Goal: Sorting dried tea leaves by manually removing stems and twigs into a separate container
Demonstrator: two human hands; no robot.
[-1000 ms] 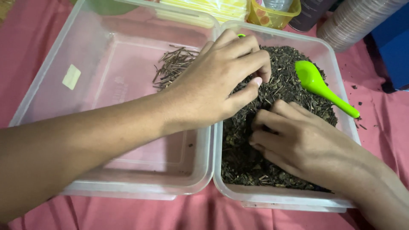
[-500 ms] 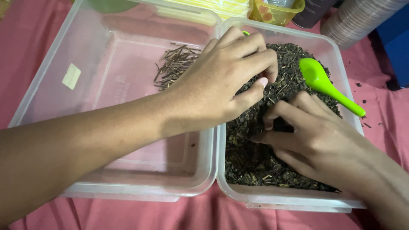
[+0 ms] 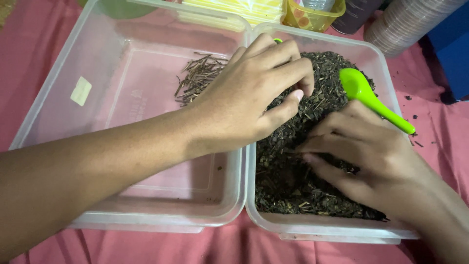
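Two clear plastic tubs stand side by side on a pink cloth. The right tub holds dark dried leaves and a bright green plastic spoon lying at its far right. My left hand reaches across the shared rims into these leaves, fingers curled against the thumb; whether anything is pinched there is hidden. My right hand rests on the leaves with its fingers apart, pointing left. The left tub holds only a small pile of brown stems at its far right corner.
A yellow patterned container and a stack of ribbed plastic cups stand behind the tubs. A blue object sits at the far right. Leaf crumbs dot the pink cloth. A pale sticker marks the left tub.
My right hand has slid slightly over the leaves with its fingers spread wider. My left hand stays over the leaves, its thumb drawn closer to the fingertips.
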